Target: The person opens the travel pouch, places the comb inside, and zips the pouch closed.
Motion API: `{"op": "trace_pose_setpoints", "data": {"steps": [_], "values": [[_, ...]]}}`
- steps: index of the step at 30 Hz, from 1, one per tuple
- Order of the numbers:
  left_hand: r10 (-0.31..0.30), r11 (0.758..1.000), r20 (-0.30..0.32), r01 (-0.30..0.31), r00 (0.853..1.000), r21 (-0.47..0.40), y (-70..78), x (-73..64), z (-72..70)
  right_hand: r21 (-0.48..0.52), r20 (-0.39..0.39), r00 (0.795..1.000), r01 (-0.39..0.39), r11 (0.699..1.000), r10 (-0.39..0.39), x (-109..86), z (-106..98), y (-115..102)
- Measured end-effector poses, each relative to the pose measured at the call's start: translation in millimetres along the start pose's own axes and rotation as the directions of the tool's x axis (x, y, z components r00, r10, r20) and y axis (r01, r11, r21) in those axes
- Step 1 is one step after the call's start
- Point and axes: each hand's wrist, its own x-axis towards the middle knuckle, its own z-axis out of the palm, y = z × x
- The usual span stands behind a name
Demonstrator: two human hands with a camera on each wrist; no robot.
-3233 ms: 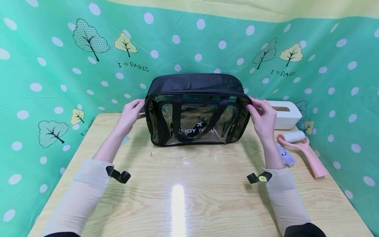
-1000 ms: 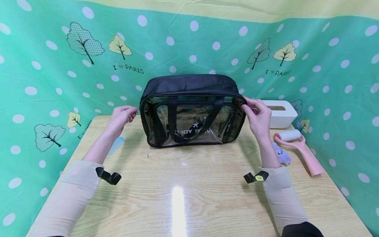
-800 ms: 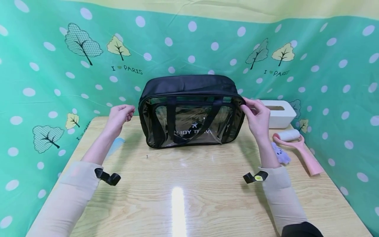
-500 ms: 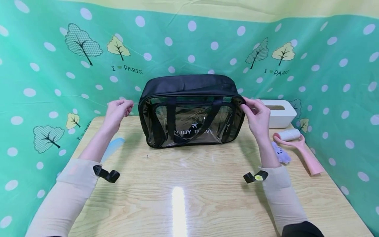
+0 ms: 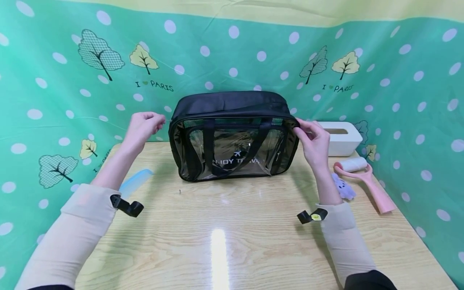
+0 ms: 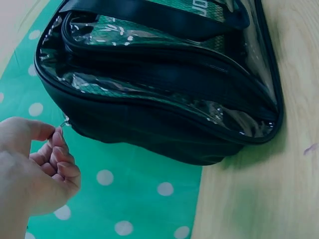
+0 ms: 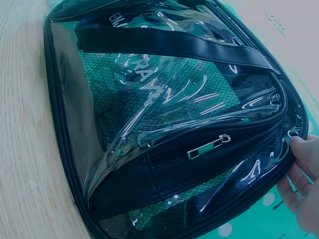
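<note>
At the far middle of the wooden tabletop [image 5: 232,225], where the travel bag [image 5: 233,137] is standing upright, the left hand [image 5: 142,125] is pinching a small zipper pull [image 6: 64,122] at its left end while the right hand [image 5: 314,141] is gripping its upper right corner, and a green dotted curtain [image 5: 54,80] is hanging around.

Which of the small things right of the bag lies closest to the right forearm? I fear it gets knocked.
The purple plush toy, beside the wrist; the pink lint roller and white tissue box lie farther out.
</note>
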Motion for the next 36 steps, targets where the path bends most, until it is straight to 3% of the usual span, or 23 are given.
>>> {"op": "trace_pose_setpoints", "data": {"steps": [9,17,26,36], "values": [[-0.016,0.987,0.013,0.014,1.000,0.162,32.7,3.6,6.2,0.015,0.005,1.000,-0.012,1.000,0.012,-1.0,0.0,-2.4],[-0.044,0.972,0.021,0.038,0.999,0.231,56.9,8.4,19.4,-0.006,0.002,1.000,0.002,1.000,-0.002,0.0,0.0,-0.5],[-0.064,0.964,0.020,0.057,0.998,0.259,68.8,9.4,23.6,0.008,0.000,1.000,-0.006,1.000,0.006,0.8,0.7,-0.6],[-0.038,0.961,0.031,0.028,0.999,0.277,80.3,10.7,32.3,0.021,-0.002,1.000,-0.013,1.000,0.013,0.9,0.4,2.1]]}}
